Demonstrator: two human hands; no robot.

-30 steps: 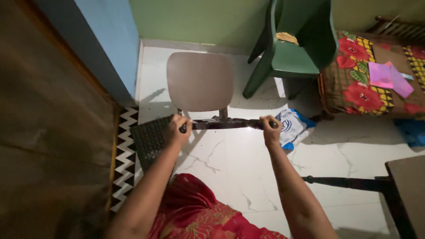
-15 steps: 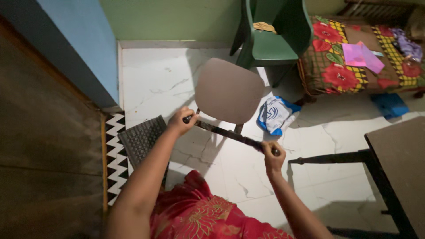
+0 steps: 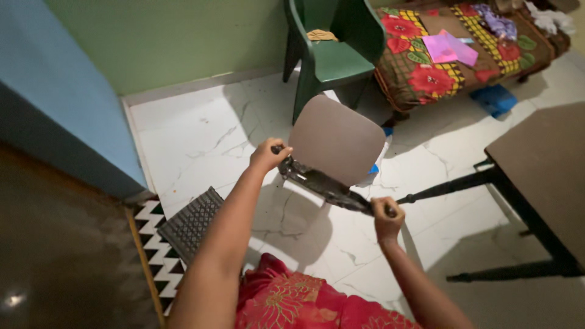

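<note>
Overhead, I saw both hands clamped on the dark backrest bar of a brown, rounded-seat chair point(image 3: 335, 139): the left hand point(image 3: 268, 155) gripped its upper end, the right hand point(image 3: 385, 213) its lower end, the seat tilted just beyond above the white marble floor point(image 3: 201, 137).

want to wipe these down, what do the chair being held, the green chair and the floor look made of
The held chair: the seat looks like smooth matt brown plastic or laminate, hard to tell which; its dark back bar, in the grip of the left hand and right hand, looks like black metal or plastic. The green chair: moulded plastic, one-piece, slight sheen. The floor: glossy white veined tile, marble-like.
</note>
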